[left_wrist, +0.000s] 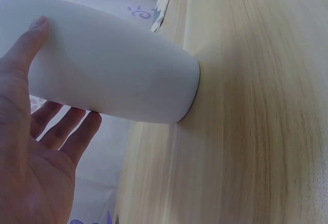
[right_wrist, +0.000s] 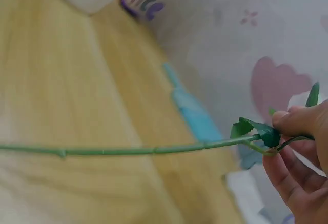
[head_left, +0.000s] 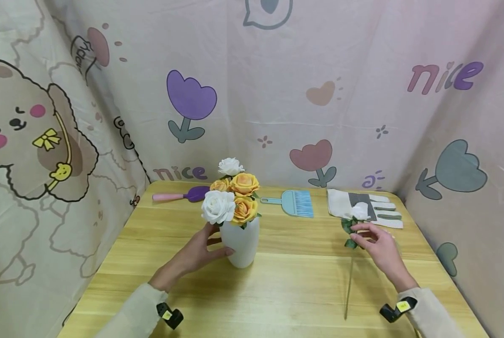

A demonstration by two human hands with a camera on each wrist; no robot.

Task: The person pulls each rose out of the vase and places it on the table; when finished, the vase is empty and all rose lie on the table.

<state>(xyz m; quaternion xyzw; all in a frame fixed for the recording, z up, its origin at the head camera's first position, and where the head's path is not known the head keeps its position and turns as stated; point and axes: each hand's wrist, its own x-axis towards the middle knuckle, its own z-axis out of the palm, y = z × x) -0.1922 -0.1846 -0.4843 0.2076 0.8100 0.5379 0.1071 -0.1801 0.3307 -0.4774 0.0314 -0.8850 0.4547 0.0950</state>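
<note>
A white vase stands upright on the wooden table, filled with white roses and yellow roses. My left hand holds the vase from its left side, thumb across the near face and fingers behind, as the left wrist view also shows. Off to the right, my right hand pinches a single white rose by its upper stem, near the green leaves. Its long green stem hangs down over the table in the head view. The rose's bloom is mostly hidden in the right wrist view.
Along the table's back lie a purple trowel with a pink handle, partly behind the blooms, a light-blue brush and a pair of white-and-grey gloves. Printed curtains enclose the back and sides of the table.
</note>
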